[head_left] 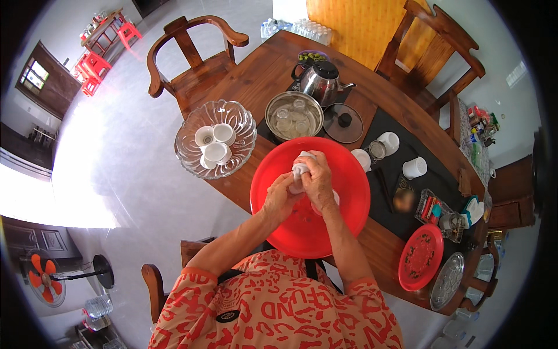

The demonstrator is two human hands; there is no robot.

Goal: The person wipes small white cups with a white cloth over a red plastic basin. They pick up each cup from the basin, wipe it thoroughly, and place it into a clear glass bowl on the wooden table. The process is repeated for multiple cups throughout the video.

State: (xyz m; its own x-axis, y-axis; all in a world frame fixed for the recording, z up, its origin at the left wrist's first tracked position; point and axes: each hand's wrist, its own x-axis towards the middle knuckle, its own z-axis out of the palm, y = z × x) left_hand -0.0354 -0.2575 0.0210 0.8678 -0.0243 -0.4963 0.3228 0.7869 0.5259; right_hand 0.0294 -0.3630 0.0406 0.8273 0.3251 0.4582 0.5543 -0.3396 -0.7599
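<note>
small white cup (302,164) up at the twelve o'clock side of the big red basin (279,232), gripped between both hands right over the basin. left hand (280,198) closed round the lower part from seven o'clock, fingers curled in tight. right hand (319,181) wrapped over the top from four o'clock, fingers folded down over what looks like a white cloth bunched on the cup. hard to tell cloth from cup at this size. looks like mid-wipe or mid-wash, judging by the grip.

over at ten o'clock of the basin, just beside it: cut-glass bowl (185,152) holding four white cups (214,143), nested together, most of them mouth up. probably the finished lot, though could equally be the waiting lot; can't settle that from here.

up at twelve o'clock: steel pot (273,109) with small glass cups (293,119) sitting inside, dark glass lid (343,123) lying flat beside it at its three o'clock, shiny steel kettle (321,79) just behind. those glasses look untouched for now.

out at two o'clock on the dark mat (401,168): three more white cups (414,167) standing loose, well apart from the bowl. likely left to do.

so, as a judgement: roughly mid-way, one cup in hand, four gathered, several more about the wooden table (256,75).

smaller red plate (421,257) and a silvery dish (447,281) down at four o'clock, idle.
</note>
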